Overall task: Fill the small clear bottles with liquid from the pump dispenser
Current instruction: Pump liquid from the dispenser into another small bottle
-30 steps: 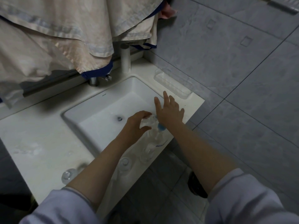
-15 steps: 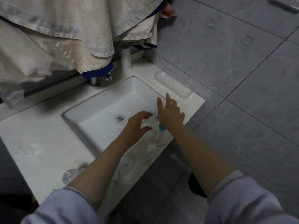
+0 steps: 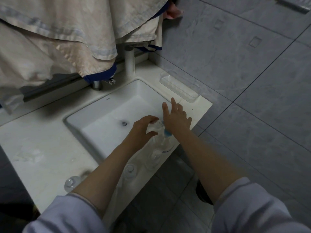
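A clear pump dispenser with a blue pump part stands on the front rim of the white sink counter. My right hand presses down on its pump head with the palm, fingers straight. My left hand grips a small clear bottle held at the pump's spout. Three more small clear bottles stand along the counter's front edge: one beside the dispenser, one by my left forearm, one further left.
The rectangular basin with its drain lies just behind my hands. A chrome tap base and a white post stand at the back. Beige cloth hangs above. A clear tray sits against the grey tiled wall.
My right hand has sunk slightly on the pump head. My left hand keeps the small bottle at the spout in the same place.
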